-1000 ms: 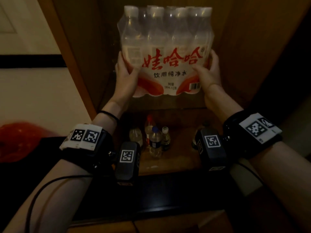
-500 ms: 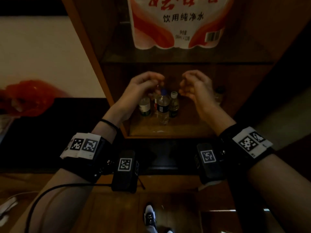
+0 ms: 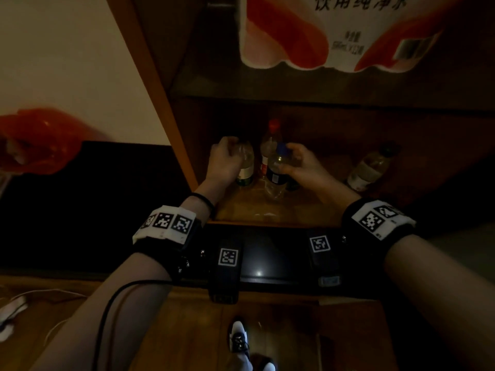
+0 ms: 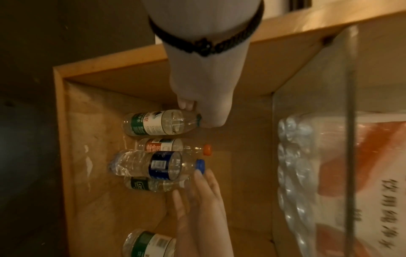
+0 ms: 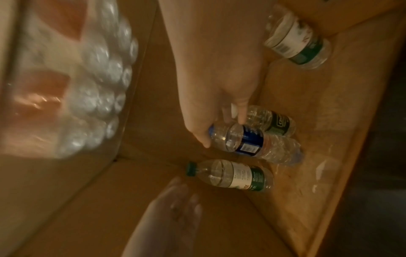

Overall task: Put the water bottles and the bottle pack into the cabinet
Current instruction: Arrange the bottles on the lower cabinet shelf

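The shrink-wrapped bottle pack [image 3: 334, 36] stands on the cabinet's glass shelf [image 3: 294, 87]. Several loose bottles stand on the wooden floor of the compartment below. My left hand [image 3: 230, 153] is loosely curled at the top of a green-label bottle [image 4: 153, 123], its thumb touching the shoulder by the green cap. My right hand [image 3: 292, 159] pinches the neck of a blue-label, blue-capped bottle [image 5: 246, 140] between thumb and fingers. A red-capped bottle [image 4: 162, 145] and a small dark-label bottle [image 5: 272, 121] stand right behind these two.
Another green-label bottle [image 3: 369, 167] stands apart at the right of the lower compartment. The cabinet's side panel [image 3: 155, 89] is close to my left hand. A black ledge [image 3: 267, 258] runs in front, a red bag [image 3: 40, 140] lies left, and a shoe [image 3: 238, 338] is below.
Both hands let go of the bottle pack, which stays on the glass shelf. They dropped to the lower compartment and reached the bottle tops. My view tilted down.
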